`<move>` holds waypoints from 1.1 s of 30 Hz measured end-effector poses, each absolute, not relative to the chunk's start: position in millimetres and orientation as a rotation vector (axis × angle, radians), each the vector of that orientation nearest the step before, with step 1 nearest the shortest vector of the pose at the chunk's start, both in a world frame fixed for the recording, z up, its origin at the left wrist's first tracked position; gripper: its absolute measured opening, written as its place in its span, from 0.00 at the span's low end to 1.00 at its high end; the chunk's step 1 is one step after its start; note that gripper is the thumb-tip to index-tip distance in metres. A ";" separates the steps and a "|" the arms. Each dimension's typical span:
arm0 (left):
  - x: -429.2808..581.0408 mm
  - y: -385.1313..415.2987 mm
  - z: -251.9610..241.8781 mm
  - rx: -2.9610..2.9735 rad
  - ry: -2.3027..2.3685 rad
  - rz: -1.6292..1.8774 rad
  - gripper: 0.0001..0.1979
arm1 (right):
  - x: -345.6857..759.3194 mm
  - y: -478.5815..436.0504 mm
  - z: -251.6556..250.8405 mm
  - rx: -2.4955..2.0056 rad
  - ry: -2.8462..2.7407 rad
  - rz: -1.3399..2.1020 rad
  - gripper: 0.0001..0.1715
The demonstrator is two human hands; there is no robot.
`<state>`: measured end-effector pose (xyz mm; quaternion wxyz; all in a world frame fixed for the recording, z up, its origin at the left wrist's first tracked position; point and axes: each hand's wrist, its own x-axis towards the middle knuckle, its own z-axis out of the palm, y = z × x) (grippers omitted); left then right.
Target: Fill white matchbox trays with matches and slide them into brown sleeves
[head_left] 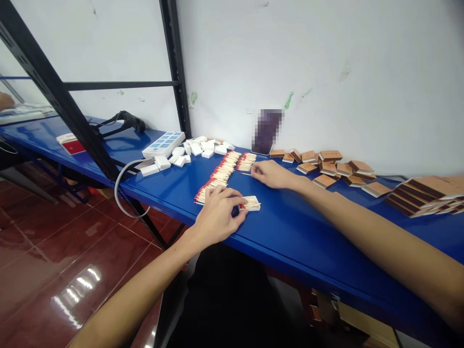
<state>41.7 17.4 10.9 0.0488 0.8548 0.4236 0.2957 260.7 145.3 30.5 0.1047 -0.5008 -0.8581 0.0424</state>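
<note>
Near the table's front edge, my left hand [221, 212] grips the end of a white matchbox tray [254, 207] between thumb and fingers. Several red-tipped matches [248, 202] lie inside that tray. Farther back, the fingertips of my right hand [266, 173] are pinched around a single match [245, 174], its red head pointing left. Just behind that hand sits a short row of matches [246, 161]. A longer slanting row of red-headed matches [222, 172] runs from behind my left hand toward the wall.
White empty-looking trays [197, 147] are heaped at the back left beside a power strip [165, 144]. Brown matchbox sleeves [328, 168] lie scattered at right, near stacked matchboxes [427, 193]. A phone [267, 131] leans on the wall. A black shelf post [176, 67] rises at left.
</note>
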 end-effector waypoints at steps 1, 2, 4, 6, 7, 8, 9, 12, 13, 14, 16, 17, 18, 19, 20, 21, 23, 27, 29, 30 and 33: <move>41.4 17.6 10.8 2.605 1.288 0.905 0.08 | 258.0 146.9 28.8 -1.486 -2.495 0.081 0.08; 41.3 17.6 10.6 2.602 1.290 0.912 0.09 | 255.7 148.6 27.0 -1.494 -2.461 0.047 0.08; 41.1 17.5 10.5 2.595 1.292 0.926 0.09 | 252.6 151.8 23.9 -1.497 -2.414 0.013 0.07; 41.2 17.2 10.8 2.594 1.284 0.929 0.09 | 251.6 153.4 22.1 -1.496 -2.397 0.007 0.08; 41.2 16.9 11.2 2.595 1.278 0.927 0.09 | 251.6 153.5 21.7 -1.498 -2.395 0.008 0.08; 41.3 16.5 11.6 2.596 1.272 0.926 0.09 | 251.7 153.3 21.6 -1.501 -2.396 0.011 0.09; 41.4 16.2 12.0 2.596 1.269 0.924 0.10 | 251.9 152.9 21.6 -1.504 -2.397 0.016 0.09; 41.5 15.0 13.1 2.590 1.271 0.928 0.10 | 251.9 151.4 21.8 -1.530 -2.402 0.032 0.09; 41.4 14.7 13.2 2.590 1.271 0.926 0.10 | 251.8 150.7 22.2 -1.544 -2.410 0.037 0.09; 41.3 14.4 13.2 2.590 1.271 0.923 0.10 | 251.9 149.9 23.0 -1.554 -2.426 0.044 0.10; 41.2 14.2 12.7 2.585 1.280 0.923 0.11 | 253.1 146.9 27.0 -1.537 -2.491 0.085 0.10; 41.2 14.2 12.3 2.580 1.289 0.925 0.14 | 254.3 144.6 30.7 -1.507 -2.537 0.127 0.10; 41.3 14.4 11.8 2.570 1.301 0.931 0.17 | 255.9 141.4 35.6 -1.470 -2.578 0.179 0.11; 41.4 14.7 11.3 2.557 1.316 0.940 0.20 | 257.7 137.4 41.8 -1.435 -2.608 0.237 0.11; 41.6 15.0 10.7 2.541 1.331 0.949 0.23 | 259.4 132.6 49.0 -1.404 -2.628 0.298 0.12; 41.8 15.3 10.3 2.523 1.342 0.955 0.25 | 260.9 127.0 56.9 -1.378 -2.646 0.359 0.13; 42.1 15.7 9.6 2.490 1.357 0.961 0.27 | 262.1 113.9 72.7 -1.334 -2.697 0.472 0.14; 41.9 15.4 9.8 2.484 1.373 0.950 0.25 | 254.4 86.9 91.7 -1.287 -2.857 0.678 0.13; 41.4 15.2 10.2 2.520 1.367 0.943 0.21 | 248.1 77.6 92.5 -1.294 -2.907 0.719 0.13; 41.0 15.2 10.5 2.542 1.360 0.937 0.19 | 245.6 74.8 91.6 -1.300 -2.916 0.720 0.13; 40.4 15.8 10.9 2.595 1.335 0.904 0.13 | 242.9 73.4 88.6 -1.315 -2.883 0.713 0.15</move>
